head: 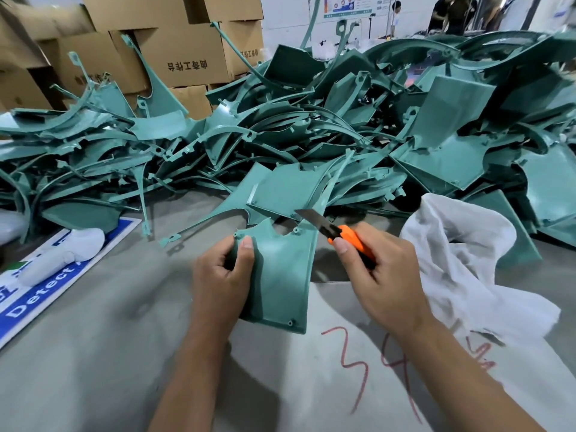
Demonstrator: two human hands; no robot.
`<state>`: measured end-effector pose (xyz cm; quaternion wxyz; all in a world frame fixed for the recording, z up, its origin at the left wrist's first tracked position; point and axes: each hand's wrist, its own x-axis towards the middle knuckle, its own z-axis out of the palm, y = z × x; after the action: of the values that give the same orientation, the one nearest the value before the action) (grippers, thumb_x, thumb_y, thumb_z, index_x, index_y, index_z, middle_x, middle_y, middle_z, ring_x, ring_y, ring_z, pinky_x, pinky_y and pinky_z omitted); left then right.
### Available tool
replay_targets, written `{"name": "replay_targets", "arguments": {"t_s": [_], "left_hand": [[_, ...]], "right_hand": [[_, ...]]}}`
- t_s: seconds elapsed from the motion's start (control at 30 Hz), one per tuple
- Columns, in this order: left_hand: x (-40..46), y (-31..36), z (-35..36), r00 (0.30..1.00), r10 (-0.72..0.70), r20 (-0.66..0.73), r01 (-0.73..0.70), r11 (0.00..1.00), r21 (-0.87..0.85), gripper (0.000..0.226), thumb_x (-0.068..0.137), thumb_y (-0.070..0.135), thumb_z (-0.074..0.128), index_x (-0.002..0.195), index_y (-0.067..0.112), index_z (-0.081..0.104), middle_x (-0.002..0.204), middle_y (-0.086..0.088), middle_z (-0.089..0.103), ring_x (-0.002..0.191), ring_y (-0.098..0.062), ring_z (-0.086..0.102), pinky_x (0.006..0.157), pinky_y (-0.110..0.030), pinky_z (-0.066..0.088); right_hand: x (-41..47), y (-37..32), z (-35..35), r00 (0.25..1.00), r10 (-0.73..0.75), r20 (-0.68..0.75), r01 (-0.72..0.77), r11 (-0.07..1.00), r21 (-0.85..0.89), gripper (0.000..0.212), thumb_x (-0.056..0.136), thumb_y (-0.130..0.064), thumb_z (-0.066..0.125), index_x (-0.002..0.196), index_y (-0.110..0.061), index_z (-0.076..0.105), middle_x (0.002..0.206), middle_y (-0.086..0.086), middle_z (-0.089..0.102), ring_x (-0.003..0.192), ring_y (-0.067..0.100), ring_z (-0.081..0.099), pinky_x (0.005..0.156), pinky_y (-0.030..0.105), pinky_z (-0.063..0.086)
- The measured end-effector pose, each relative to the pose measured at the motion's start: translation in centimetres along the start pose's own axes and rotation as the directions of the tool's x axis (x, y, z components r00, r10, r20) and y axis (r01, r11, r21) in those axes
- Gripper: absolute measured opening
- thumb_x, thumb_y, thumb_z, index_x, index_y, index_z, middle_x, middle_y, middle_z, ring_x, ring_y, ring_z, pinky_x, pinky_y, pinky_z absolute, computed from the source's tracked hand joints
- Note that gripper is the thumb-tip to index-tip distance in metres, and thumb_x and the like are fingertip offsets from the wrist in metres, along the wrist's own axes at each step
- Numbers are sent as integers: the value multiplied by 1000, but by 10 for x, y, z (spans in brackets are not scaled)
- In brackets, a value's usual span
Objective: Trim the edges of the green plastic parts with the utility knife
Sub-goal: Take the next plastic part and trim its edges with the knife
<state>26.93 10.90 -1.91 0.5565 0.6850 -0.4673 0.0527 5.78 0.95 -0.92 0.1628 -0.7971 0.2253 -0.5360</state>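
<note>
My left hand (226, 269) grips a green plastic part (280, 275) by its left edge, thumb on the inner face, holding it upright above the grey table. My right hand (378, 275) holds an orange utility knife (352, 240) with its blade (313, 221) extended. The blade tip points up and left, just above the part's top right corner near a curved notch. Whether the blade touches the edge I cannot tell.
A large heap of green plastic parts (311, 135) fills the far side of the table (109, 338). A white cloth bag (473, 269) lies at the right, a blue sign (46, 285) and white gloves (65, 254) at the left. Cardboard boxes (174, 54) stand behind.
</note>
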Motion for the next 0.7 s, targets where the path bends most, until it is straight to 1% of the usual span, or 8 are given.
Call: {"name": "replay_targets", "arguments": {"t_s": [0.07, 0.23, 0.37, 0.43, 0.5, 0.57, 0.63, 0.7], "left_hand": [[0, 2, 2, 1000, -21, -4, 21, 998, -60, 49, 93, 47, 46, 65, 9, 34, 59, 11, 27, 54, -7, 26, 49, -25, 22], [-2, 8, 10, 997, -70, 17, 72, 985, -159, 49, 95, 47, 47, 65, 10, 32, 58, 11, 29, 55, -9, 28, 52, -31, 23], [-1, 7, 10, 962, -261, -83, 228, 930, -288, 52, 98, 51, 47, 65, 11, 38, 63, 1, 38, 60, -15, 35, 56, -33, 28], [-1, 6, 8, 905, -398, -147, 304, 850, -429, 49, 103, 48, 48, 67, 16, 54, 64, 8, 53, 61, -9, 46, 55, -27, 37], [2, 5, 7, 832, -539, -132, 363, 708, -605, 41, 106, 42, 52, 72, 21, 60, 71, 12, 65, 69, -6, 58, 61, -22, 48], [5, 9, 6, 783, -622, -29, 399, 538, -743, 26, 103, 33, 59, 81, 20, 60, 84, 3, 73, 85, -17, 66, 79, -35, 56], [6, 15, 8, 804, -594, 22, 380, 485, -788, 7, 98, 17, 65, 92, 16, 63, 97, -5, 77, 92, -23, 70, 90, -43, 57], [4, 21, 12, 828, -560, 27, 355, 486, -799, 7, 93, 10, 69, 97, 13, 64, 100, -5, 77, 92, -21, 71, 92, -45, 58]], "right_hand": [[0, -4, 1, 1000, -25, 14, 25, 999, 28, 34, 105, -33, 55, 75, -25, 40, 62, -17, 35, 55, 7, 41, 54, 23, 28], [0, -2, -1, 999, 5, 50, -10, 994, 104, 35, 106, -30, 55, 73, -18, 46, 62, -15, 38, 53, 10, 43, 53, 25, 29], [0, -6, -2, 996, -32, 85, 22, 993, 114, 30, 104, -29, 58, 78, -33, 42, 63, -20, 37, 55, 6, 43, 56, 21, 28], [-1, -7, 1, 996, -19, 83, 11, 996, 88, 31, 105, -31, 56, 78, -31, 42, 63, -19, 37, 56, 6, 43, 56, 22, 27], [-2, -8, 4, 998, 17, 64, -22, 997, 73, 32, 107, -31, 53, 78, -32, 39, 62, -16, 36, 55, 7, 41, 55, 22, 26], [-4, -7, 7, 996, 66, 64, -70, 996, 52, 31, 108, -27, 50, 79, -30, 39, 63, -14, 36, 56, 9, 41, 56, 20, 25], [-5, -6, 10, 991, 96, 89, -96, 995, -1, 29, 108, -25, 49, 81, -26, 40, 65, -13, 38, 59, 10, 42, 58, 20, 25], [-5, -5, 12, 989, 108, 100, -103, 993, -52, 27, 108, -26, 49, 82, -26, 40, 66, -12, 39, 61, 10, 43, 57, 21, 26]]}}
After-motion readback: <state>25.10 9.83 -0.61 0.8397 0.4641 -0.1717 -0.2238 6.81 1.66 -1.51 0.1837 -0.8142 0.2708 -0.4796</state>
